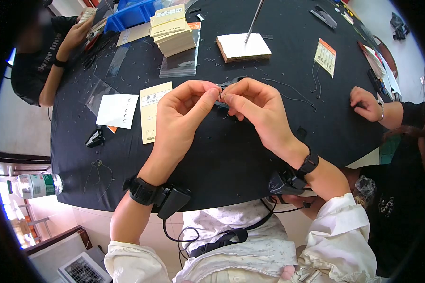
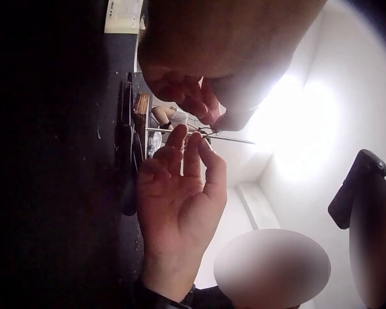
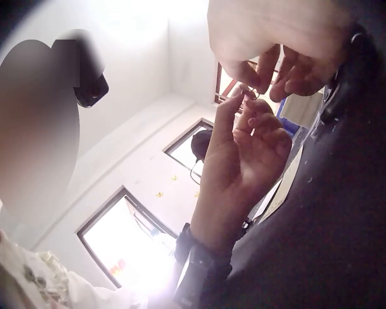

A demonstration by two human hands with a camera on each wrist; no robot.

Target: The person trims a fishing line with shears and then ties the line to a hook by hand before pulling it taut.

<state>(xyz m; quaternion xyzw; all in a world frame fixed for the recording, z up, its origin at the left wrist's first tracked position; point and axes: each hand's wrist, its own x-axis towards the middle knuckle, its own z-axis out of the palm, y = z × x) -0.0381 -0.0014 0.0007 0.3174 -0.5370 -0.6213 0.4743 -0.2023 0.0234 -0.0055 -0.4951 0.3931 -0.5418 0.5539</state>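
Note:
Both hands meet over the black-covered table, fingertips close together. My left hand [image 1: 182, 111] pinches a thin dark fishing line [image 2: 207, 131] between thumb and forefinger. Opposite it, my right hand [image 1: 262, 106] pinches the same line, its other fingers loosely bent. A small dark curve of it shows between the fingertips in the right wrist view; the fingers hide most of the rest. Below the hands lies a dark tool [image 1: 220, 104], largely covered by them. Left of my left hand are a cream printed card [image 1: 148, 127] and a white card with holes [image 1: 115, 112].
A metal rod [image 1: 255, 21] rises from a white-topped block [image 1: 241, 47] ahead. Stacked cards [image 1: 174, 37] stand beside a blue bin [image 1: 130, 16]. At right lie a hook card [image 1: 325, 59] with trailing lines and a stapler [image 1: 323, 18]. Another person's hand [image 1: 365, 103] rests at the right.

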